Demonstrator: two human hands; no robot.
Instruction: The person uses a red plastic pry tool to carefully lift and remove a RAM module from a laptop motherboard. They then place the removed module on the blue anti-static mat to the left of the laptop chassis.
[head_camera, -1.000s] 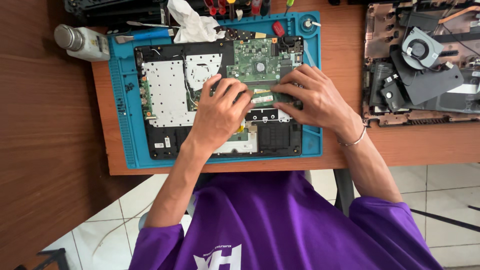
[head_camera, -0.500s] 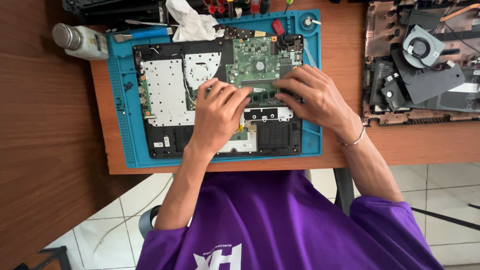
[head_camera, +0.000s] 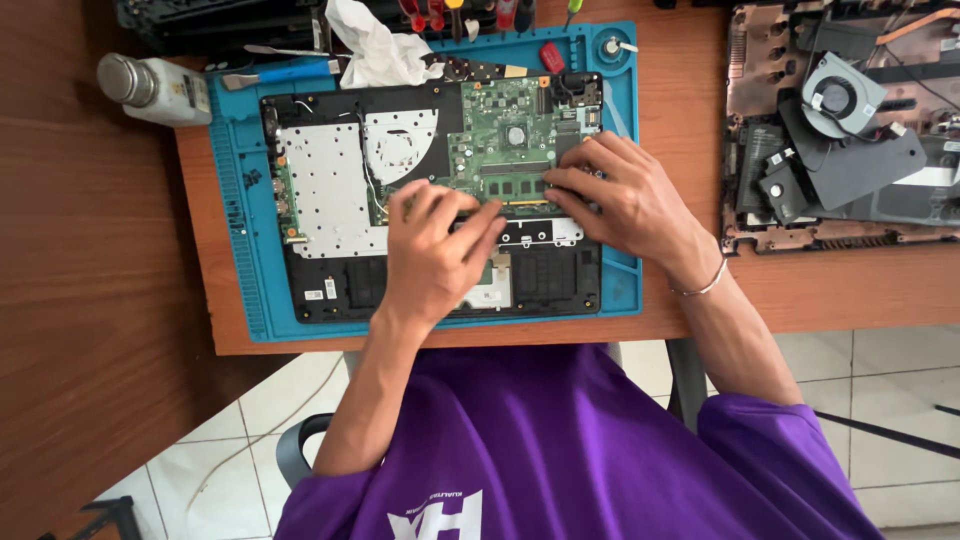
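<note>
- Both hands, left hand (head_camera: 437, 250) and right hand (head_camera: 610, 195), press curled fingertips onto the memory strip (head_camera: 515, 187), gripping nothing, steadying it.
- Opened laptop (head_camera: 330, 180) lies on the blue mat (head_camera: 240, 250) at frame centre, protecting the tabletop (head_camera: 690, 110).

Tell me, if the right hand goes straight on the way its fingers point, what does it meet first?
The right hand points left along the green board. It would probably first meet the left hand fingertips, close by; height is hard to judge.

Two hands, the left hand (head_camera: 435, 255) and the right hand (head_camera: 620, 195), are over one opened laptop (head_camera: 330, 200). There is one blue mat (head_camera: 240, 250), one green circuit board (head_camera: 500, 140), one bottle (head_camera: 152, 88), one white rag (head_camera: 375, 50), one second dismantled laptop (head_camera: 840, 130) and one bracelet (head_camera: 700, 287).
</note>
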